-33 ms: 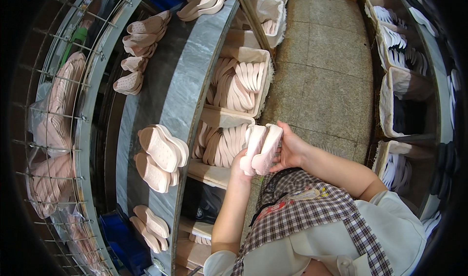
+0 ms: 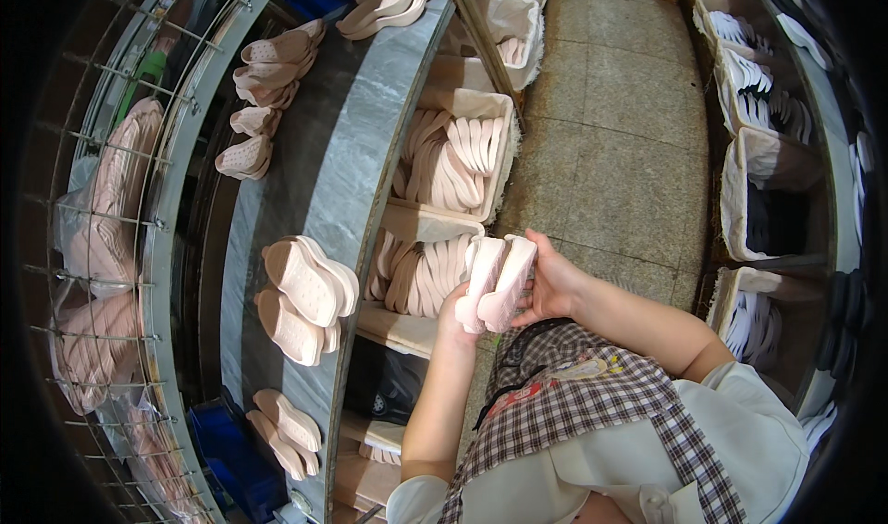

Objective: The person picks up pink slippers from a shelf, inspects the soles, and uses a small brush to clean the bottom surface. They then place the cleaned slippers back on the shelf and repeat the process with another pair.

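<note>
Both hands are gripping a pair of pale pink soles (image 2: 492, 282) standing on end, long axis running 12 to 6, the left hand (image 2: 455, 316) cupping underneath at 7 and the right hand (image 2: 552, 288) clasping at 3, above the bin of soles (image 2: 421, 279) at 9.

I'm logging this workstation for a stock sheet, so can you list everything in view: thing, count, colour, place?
Held soles: two, pale pink, pressed together between both hands.
Sole pairs on belt: several stacks, pale pink, spaced along the grey conveyor.
Near bins: at least three, cream, beside the conveyor, packed with pink soles on edge.
Wire rack: one, grey, far left, holding bagged pink soles.
Blue crate: one, blue, lower left under the belt.
Far bins: several, cream, right side, holding white and dark soles.
Floor: grey stone tiles, centre aisle.
Apron: one, brown check, on the person.
Left hand: under the soles.
Right hand: gripping their right side.
</note>
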`<action>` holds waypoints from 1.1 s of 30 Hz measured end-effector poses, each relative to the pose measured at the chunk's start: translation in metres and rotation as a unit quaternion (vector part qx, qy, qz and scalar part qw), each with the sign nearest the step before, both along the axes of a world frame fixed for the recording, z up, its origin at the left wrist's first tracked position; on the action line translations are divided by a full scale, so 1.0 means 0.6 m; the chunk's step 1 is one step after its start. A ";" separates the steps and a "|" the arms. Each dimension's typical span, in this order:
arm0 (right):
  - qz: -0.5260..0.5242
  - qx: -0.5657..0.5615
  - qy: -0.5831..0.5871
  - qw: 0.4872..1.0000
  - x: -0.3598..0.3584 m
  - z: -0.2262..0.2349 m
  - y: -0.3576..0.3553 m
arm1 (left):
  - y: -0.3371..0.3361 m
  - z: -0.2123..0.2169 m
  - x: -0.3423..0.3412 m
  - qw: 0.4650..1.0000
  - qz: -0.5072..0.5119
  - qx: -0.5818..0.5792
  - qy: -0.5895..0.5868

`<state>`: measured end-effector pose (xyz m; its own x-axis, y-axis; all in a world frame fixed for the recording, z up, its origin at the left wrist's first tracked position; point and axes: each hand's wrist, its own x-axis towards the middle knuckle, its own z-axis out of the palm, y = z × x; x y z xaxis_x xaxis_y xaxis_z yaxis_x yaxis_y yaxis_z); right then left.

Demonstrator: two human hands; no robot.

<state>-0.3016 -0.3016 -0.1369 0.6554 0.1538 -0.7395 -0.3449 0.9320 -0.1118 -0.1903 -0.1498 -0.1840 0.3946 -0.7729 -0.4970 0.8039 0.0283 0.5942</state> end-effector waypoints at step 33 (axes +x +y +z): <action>-0.015 -0.488 -0.408 0.771 -0.040 0.059 -0.015 | -0.042 0.113 -0.012 0.965 0.105 -0.171 -0.167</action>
<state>-0.3253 -0.3103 -0.1012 0.9563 -0.2398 0.1675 0.2320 0.2730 -0.9336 -0.1977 -0.1751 -0.1164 0.6538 -0.7553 -0.0444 0.5245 0.4102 0.7461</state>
